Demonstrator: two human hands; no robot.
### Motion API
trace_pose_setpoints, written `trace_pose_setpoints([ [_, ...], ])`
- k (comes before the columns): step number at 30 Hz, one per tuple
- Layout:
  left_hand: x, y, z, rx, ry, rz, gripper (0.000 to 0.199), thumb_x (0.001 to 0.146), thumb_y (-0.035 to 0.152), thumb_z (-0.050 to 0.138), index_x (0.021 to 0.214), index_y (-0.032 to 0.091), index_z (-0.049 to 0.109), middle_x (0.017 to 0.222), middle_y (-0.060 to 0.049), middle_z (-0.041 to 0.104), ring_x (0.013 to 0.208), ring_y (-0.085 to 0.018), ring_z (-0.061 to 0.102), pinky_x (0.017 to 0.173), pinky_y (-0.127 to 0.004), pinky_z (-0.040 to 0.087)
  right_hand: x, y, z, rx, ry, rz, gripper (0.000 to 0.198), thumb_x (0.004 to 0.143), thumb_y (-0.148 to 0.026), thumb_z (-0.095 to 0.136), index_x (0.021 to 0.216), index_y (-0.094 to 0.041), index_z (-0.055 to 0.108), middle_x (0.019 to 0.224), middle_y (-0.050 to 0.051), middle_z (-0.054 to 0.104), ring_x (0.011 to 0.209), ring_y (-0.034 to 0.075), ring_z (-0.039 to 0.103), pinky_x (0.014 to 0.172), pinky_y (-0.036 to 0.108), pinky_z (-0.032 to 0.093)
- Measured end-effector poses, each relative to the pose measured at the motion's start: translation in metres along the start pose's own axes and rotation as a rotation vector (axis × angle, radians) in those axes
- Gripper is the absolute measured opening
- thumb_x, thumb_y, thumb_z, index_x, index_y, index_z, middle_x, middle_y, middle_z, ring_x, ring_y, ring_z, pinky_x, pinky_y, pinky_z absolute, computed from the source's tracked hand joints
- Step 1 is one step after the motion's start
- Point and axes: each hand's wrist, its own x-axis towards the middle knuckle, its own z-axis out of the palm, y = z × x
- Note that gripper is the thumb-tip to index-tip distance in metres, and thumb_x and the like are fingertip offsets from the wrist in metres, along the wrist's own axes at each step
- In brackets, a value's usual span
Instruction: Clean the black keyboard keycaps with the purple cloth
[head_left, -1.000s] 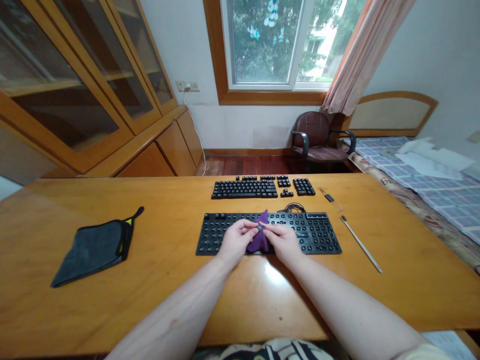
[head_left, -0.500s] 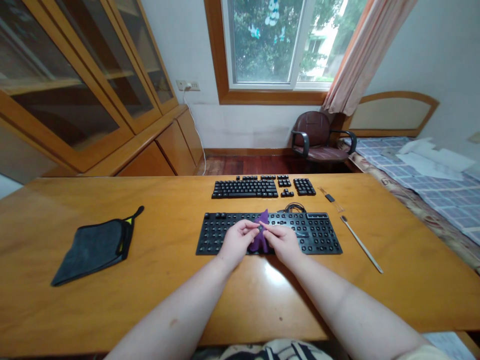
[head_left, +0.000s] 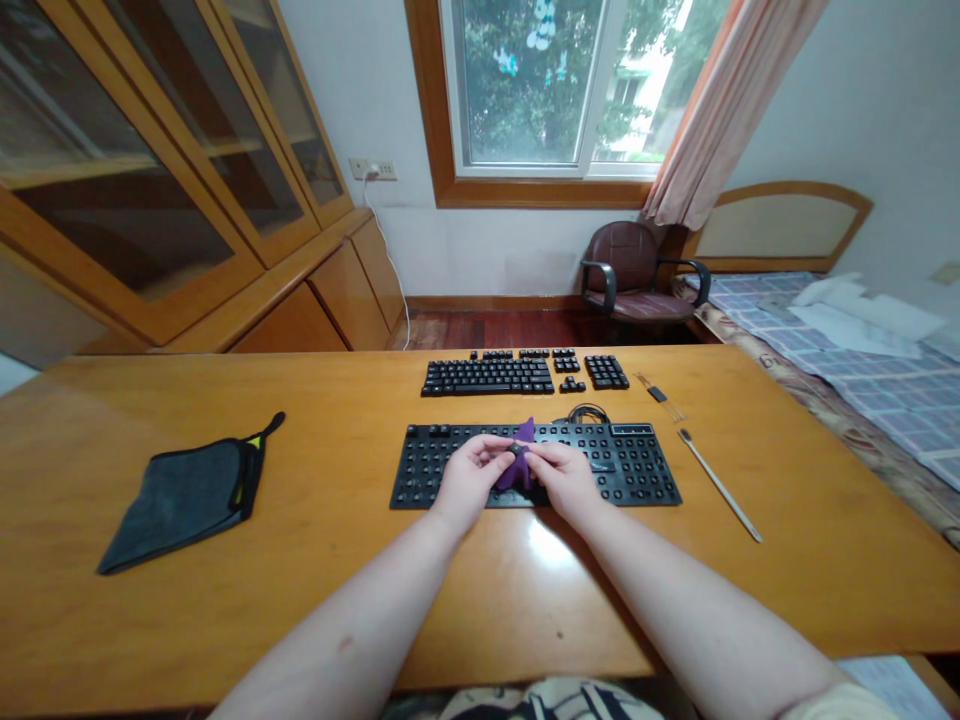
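Observation:
My left hand (head_left: 471, 478) is closed, its thumb and fingers pinching a small dark keycap (head_left: 515, 449). Against that keycap lies a purple cloth (head_left: 517, 476), pinched by my closed right hand (head_left: 566, 478). Both hands meet over the middle of a black keyboard (head_left: 641, 470) with most of its keycaps off and the switches bare. A couple of caps stay on at its upper left. Behind it, loose black keycaps (head_left: 487, 377) stand grouped in keyboard order.
To the right lie a thin grey brush (head_left: 720, 486) and a wire keycap puller (head_left: 657, 394). A folded grey cloth (head_left: 191, 495) rests on the left of the wooden desk (head_left: 330, 620). The keyboard's coiled cable (head_left: 589, 412) sits behind it.
The keycap and purple cloth have shifted slightly between my fingertips, and the cloth hangs in different folds. Both hands stay over the keyboard. The view has shifted a little.

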Motion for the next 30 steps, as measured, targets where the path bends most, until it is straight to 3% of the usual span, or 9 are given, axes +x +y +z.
trace_pose_setpoints([
  [5, 0.0005, -0.0015, -0.001, 0.069, 0.019, 0.078, 0.02, 0.066, 0.026, 0.069, 0.084, 0.016, 0.067, 0.086, -0.005, 0.07, 0.08, -0.016, 0.064, 0.078, -0.03, 0.05, 0.0011, -0.0053, -0.0039, -0.068, 0.095, -0.104, 0.022, 0.082, -0.028, 0.055, 0.096, -0.024, 0.071, 0.081, 0.005, 0.069, 0.08, 0.019, 0.062, 0.075, 0.032, 0.048],
  [9, 0.0002, -0.0056, -0.001, 0.132, -0.019, 0.129, 0.017, 0.067, 0.024, 0.067, 0.082, 0.016, 0.068, 0.089, -0.006, 0.07, 0.084, -0.019, 0.064, 0.082, -0.034, 0.05, -0.0002, -0.0063, -0.0024, -0.061, 0.03, -0.107, 0.019, 0.081, -0.028, 0.057, 0.092, -0.024, 0.072, 0.085, 0.005, 0.07, 0.081, 0.019, 0.063, 0.076, 0.032, 0.049],
  [17, -0.0035, -0.0066, -0.0019, 0.322, -0.035, 0.17, 0.016, 0.071, 0.019, 0.062, 0.085, 0.019, 0.071, 0.089, -0.006, 0.071, 0.085, -0.019, 0.064, 0.084, -0.033, 0.048, 0.0, -0.0069, -0.0006, -0.024, 0.013, 0.002, 0.015, 0.077, -0.029, 0.06, 0.081, -0.021, 0.073, 0.081, 0.007, 0.071, 0.078, 0.02, 0.065, 0.076, 0.034, 0.05],
  [25, -0.0027, -0.0081, -0.0014, 0.291, -0.013, 0.165, 0.016, 0.071, 0.021, 0.063, 0.084, 0.018, 0.07, 0.089, -0.006, 0.07, 0.084, -0.019, 0.064, 0.082, -0.032, 0.048, 0.0021, -0.0088, 0.0004, 0.059, 0.001, 0.053, 0.018, 0.077, -0.03, 0.058, 0.079, -0.019, 0.071, 0.083, 0.007, 0.071, 0.079, 0.02, 0.065, 0.078, 0.034, 0.049],
  [30, -0.0034, -0.0067, -0.0032, 0.292, -0.042, 0.165, 0.015, 0.071, 0.019, 0.061, 0.084, 0.018, 0.07, 0.089, -0.005, 0.07, 0.085, -0.018, 0.063, 0.083, -0.032, 0.047, 0.0014, -0.0081, 0.0005, 0.157, 0.004, 0.114, 0.015, 0.069, -0.032, 0.067, 0.074, -0.017, 0.069, 0.08, 0.006, 0.07, 0.075, 0.019, 0.064, 0.073, 0.032, 0.05],
])
